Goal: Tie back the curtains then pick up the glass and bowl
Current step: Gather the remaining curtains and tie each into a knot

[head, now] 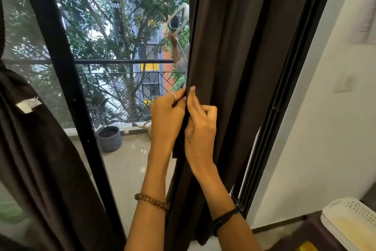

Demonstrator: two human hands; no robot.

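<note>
Grip: both hands are closed on the dark brown fabric curtain on the right (234,67); the left hand (167,116) and the right hand (200,126) pinch its inner edge between them, fingers curled, with a narrow dark strip of cloth (180,142) hanging down between the palms.
Strip: I judge it is the tie-back band, but its ends are hidden by the hands, so I cannot say if a knot is begun.
Right curtain: it hangs gathered into folds beside the black window frame on the right (270,108), not yet bound as far as I can see.
Left curtain: a second dark brown curtain (30,149) at the left side looks drawn in at the middle, with a small white label (27,105) on it; probably it is already tied.
Glass and bowl: neither is visible in this view, so this part of the task is still to do.
Progress: about the middle of the first part, by my judgement.
Edges: the right hand works near the window frame; the white wall (325,128) is just behind it.
Open room: there is free space toward the glass pane (122,67); a white perforated plastic basket (350,224) stands low at the right, well apart from the hands.
</note>
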